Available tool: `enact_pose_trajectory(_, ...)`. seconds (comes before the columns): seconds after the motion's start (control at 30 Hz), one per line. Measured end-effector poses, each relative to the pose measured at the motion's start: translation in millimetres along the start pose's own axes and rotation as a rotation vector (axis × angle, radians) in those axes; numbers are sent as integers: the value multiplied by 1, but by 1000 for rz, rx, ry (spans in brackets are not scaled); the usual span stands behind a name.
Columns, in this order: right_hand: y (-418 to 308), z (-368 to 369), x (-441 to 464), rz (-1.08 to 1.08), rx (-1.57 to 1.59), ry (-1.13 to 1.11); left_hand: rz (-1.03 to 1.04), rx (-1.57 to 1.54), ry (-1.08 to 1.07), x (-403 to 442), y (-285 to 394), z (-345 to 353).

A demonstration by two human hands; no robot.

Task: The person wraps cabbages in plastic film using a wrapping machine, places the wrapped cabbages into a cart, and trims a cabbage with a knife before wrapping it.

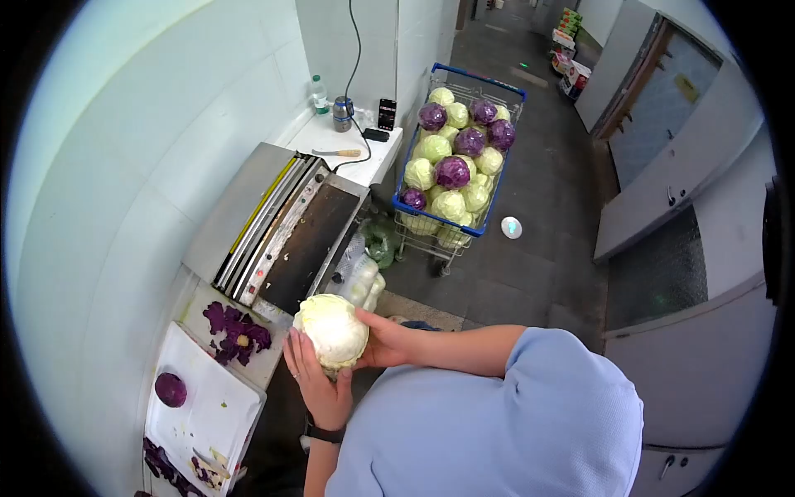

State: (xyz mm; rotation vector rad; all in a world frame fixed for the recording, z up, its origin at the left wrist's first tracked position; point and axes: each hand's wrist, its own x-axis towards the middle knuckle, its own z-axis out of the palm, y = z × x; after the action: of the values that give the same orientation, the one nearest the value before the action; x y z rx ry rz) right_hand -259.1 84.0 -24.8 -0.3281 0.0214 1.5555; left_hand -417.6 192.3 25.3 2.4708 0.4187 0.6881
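A pale, whitish-green cabbage (333,330) is between my two hands in front of my body. My left hand (319,388), with a ring and a dark wristband, is wrapped round its lower left side. From the right, my right hand (383,341) grips the other side, its thumb on the cabbage's surface. Just beyond the cabbage is the dark plate of a wrapping machine (310,240). Clear plastic bags (360,277) with pale contents hang beside the machine.
A blue-edged shopping cart (484,228) holds green and purple cabbages. A white tray (186,427) carries a purple cabbage (171,389), a knife and scraps. Purple leaves (238,334) lie near it. A wooden-handled knife (339,152), bottle, jar and phone are on the far counter.
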Motion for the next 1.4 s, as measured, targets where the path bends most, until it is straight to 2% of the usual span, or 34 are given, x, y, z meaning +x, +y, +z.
enact_pose_trajectory(0.17, 1, 2, 9, 37, -68, -29, -43, -14, 27, -7, -1, -19)
enact_pose_trajectory(0.23, -11, 2, 16, -50, -228, 72, -125, -125, 165, -14, -3, -15)
enact_pose_trajectory(0.33, -50, 21, 24, -361, -696, 340, -242, -159, 273, -33, -13, -10)
enact_pose_trajectory(0.37, -71, 3, 34, -555, -1038, 320, -257, -207, 325, -36, -16, -7)
enact_pose_trajectory(0.4, -88, 17, 33, -612, -1247, 329, -310, -245, 352, -41, -19, 0)
enact_pose_trajectory(0.5, -150, -3, 55, -737, -1867, 353, -467, -405, 376, -49, -27, 25)
enact_pose_trajectory(0.57, -173, 11, 69, -723, -2079, 363, -534, -431, 348, -45, -27, 37)
enact_pose_trajectory(0.63, -195, 4, 92, -720, -2143, 264, -565, -359, 299, -31, -27, 48)
enact_pose_trajectory(0.73, -228, 11, 134, -729, -2189, 148, -588, -320, 342, -1, -22, 61)
enact_pose_trajectory(0.83, -268, 39, 189, -775, -2164, -61, -651, -314, 386, 31, -26, 82)
enact_pose_trajectory(0.9, -304, 47, 241, -815, -2200, -282, -726, -329, 428, 52, -21, 104)
enact_pose_trajectory(1.07, -353, 53, 360, -651, -2177, -553, -795, -213, 510, 110, 1, 143)
enact_pose_trajectory(1.2, -361, 52, 409, -478, -2187, -599, -846, -104, 485, 138, 23, 147)
enact_pose_trajectory(1.4, -359, 35, 442, -280, -2173, -643, -898, -162, 512, 142, 10, 158)
